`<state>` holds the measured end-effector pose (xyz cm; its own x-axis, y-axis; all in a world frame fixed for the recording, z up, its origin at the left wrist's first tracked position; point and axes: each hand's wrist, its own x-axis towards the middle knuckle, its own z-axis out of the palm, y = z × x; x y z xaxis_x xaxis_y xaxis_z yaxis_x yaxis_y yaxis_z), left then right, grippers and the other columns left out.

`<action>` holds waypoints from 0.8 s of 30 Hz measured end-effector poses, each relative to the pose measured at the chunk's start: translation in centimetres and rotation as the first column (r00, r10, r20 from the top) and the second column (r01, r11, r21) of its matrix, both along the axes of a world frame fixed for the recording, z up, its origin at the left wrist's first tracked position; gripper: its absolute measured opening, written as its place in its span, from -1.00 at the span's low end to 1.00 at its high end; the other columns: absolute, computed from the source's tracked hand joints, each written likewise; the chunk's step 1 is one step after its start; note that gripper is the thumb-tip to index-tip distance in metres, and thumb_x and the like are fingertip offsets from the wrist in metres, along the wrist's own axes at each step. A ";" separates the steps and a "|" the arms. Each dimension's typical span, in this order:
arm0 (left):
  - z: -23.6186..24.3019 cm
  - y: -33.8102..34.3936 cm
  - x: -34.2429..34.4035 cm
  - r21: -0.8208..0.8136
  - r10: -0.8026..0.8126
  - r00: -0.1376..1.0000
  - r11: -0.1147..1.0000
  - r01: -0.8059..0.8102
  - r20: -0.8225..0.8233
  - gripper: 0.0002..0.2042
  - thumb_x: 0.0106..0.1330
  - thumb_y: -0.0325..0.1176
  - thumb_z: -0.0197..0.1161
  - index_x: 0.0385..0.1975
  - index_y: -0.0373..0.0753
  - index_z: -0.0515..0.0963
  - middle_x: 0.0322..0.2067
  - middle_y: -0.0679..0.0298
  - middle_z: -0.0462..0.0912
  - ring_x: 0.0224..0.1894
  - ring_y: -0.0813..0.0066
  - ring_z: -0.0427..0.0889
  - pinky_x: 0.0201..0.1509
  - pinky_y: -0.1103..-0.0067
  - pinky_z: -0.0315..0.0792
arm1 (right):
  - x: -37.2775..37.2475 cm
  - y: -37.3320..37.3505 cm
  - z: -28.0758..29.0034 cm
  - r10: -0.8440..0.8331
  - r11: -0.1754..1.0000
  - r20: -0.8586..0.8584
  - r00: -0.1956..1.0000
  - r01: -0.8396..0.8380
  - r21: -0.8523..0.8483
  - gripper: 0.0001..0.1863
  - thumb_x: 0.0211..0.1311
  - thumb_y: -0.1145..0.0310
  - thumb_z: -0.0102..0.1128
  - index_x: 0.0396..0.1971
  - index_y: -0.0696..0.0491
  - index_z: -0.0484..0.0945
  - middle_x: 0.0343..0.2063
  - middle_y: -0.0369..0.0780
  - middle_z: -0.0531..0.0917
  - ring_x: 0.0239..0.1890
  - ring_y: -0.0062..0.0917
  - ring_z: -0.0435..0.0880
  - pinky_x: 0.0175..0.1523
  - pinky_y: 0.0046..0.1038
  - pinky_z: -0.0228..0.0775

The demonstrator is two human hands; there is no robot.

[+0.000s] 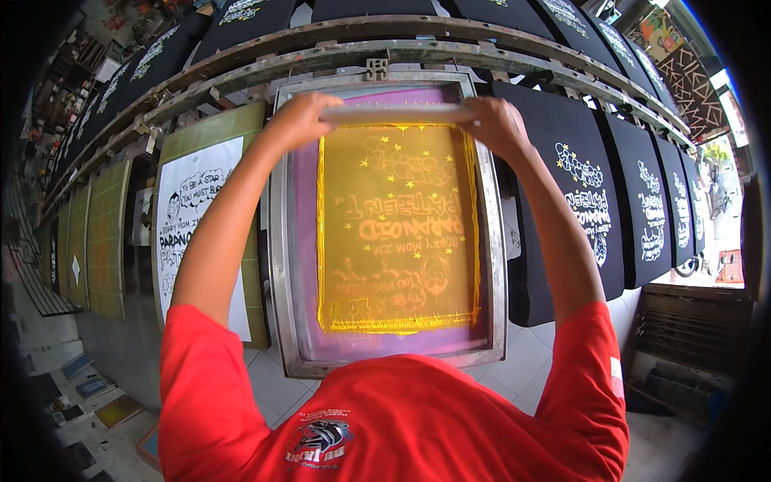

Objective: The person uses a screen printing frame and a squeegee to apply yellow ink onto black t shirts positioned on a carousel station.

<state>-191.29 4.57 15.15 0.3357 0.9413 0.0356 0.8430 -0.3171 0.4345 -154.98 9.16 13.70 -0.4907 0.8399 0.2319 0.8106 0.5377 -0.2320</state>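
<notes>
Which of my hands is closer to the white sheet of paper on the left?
Left. Your left hand is ahead and to the right of the paper, at the bar's left end; your right hand is farther right, at its other end.

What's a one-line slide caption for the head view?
Left hand and right hand grip a pale bar across the far end of a metal-framed screen with yellow ink.

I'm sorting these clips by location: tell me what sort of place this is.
Probably a screen-printing workshop: a metal-framed screen with yellow ink, a squeegee-like bar across it, and rows of printed black fabric panels.
</notes>
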 end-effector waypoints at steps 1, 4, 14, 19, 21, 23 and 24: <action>-0.3 1.8 0.0 -0.009 0.039 0.999 0.999 -0.039 0.012 -0.57 0.03 -0.40 0.38 -0.04 -0.32 0.58 -0.08 -0.05 0.65 0.00 0.10 0.63 0.11 0.41 0.46 | -0.5 1.8 -0.8 -0.020 1.000 -0.001 1.000 0.020 -0.009 -0.62 -0.07 0.20 0.36 -0.16 -0.11 0.66 -0.37 -0.15 0.71 -0.28 -0.23 0.70 -0.14 -0.23 0.54; -3.9 5.2 -1.2 0.050 0.020 0.998 0.999 -0.022 0.052 -0.59 0.01 -0.39 0.37 -0.07 -0.26 0.60 -0.22 -0.04 0.68 -0.17 0.10 0.68 -0.04 0.40 0.51 | -1.6 4.8 -2.6 -0.060 0.998 0.006 0.998 0.060 -0.029 -0.62 -0.07 0.21 0.36 -0.16 -0.10 0.65 -0.35 -0.13 0.71 -0.23 -0.21 0.70 -0.09 -0.23 0.53; -4.8 -1.2 0.6 0.015 0.075 0.995 0.997 -0.074 -0.067 -0.67 -0.04 -0.33 0.42 -0.21 -0.23 0.67 -0.25 0.03 0.67 -0.17 0.05 0.65 -0.03 0.33 0.52 | -1.1 -0.5 -3.5 -0.034 0.995 0.114 0.993 0.045 -0.093 -0.69 -0.09 0.21 0.42 -0.29 -0.03 0.67 -0.36 -0.18 0.71 -0.28 -0.26 0.70 -0.14 -0.26 0.53; -5.1 -14.6 3.1 0.030 0.123 0.989 0.992 -0.121 -0.080 -0.64 -0.06 -0.38 0.43 -0.17 -0.16 0.67 -0.24 0.09 0.63 -0.17 0.09 0.61 -0.04 0.35 0.53 | 2.7 -12.4 -5.4 0.099 0.992 0.084 0.991 -0.092 -0.088 -0.76 -0.04 0.27 0.38 -0.32 -0.03 0.62 -0.35 -0.23 0.64 -0.29 -0.27 0.66 -0.23 -0.24 0.51; -5.4 -22.0 4.4 0.037 0.137 0.982 0.990 -0.133 -0.134 -0.58 -0.09 -0.41 0.44 -0.12 -0.12 0.66 -0.25 0.17 0.59 -0.16 0.14 0.57 -0.03 0.36 0.52 | 3.8 -19.1 -5.8 0.115 0.991 0.041 0.992 -0.113 -0.066 -0.73 -0.06 0.28 0.37 -0.30 -0.01 0.61 -0.39 -0.23 0.62 -0.30 -0.29 0.66 -0.26 -0.28 0.52; -5.7 -28.8 5.7 0.040 0.110 0.981 0.994 -0.105 -0.157 -0.54 -0.11 -0.41 0.45 -0.08 -0.12 0.64 -0.26 0.22 0.56 -0.15 0.21 0.54 -0.03 0.38 0.52 | 5.3 -25.9 -5.7 0.132 0.990 0.015 0.991 -0.131 -0.042 -0.72 -0.09 0.32 0.33 -0.30 0.01 0.61 -0.40 -0.23 0.62 -0.32 -0.31 0.65 -0.27 -0.31 0.53; -5.5 -31.5 6.3 0.021 0.088 0.983 0.996 -0.086 -0.164 -0.52 -0.12 -0.41 0.46 -0.07 -0.13 0.64 -0.26 0.25 0.54 -0.16 0.24 0.53 -0.04 0.39 0.52 | 5.8 -29.1 -5.6 0.126 0.991 0.018 0.992 -0.125 -0.038 -0.75 -0.10 0.38 0.30 -0.31 0.01 0.61 -0.39 -0.24 0.63 -0.34 -0.34 0.65 -0.28 -0.34 0.54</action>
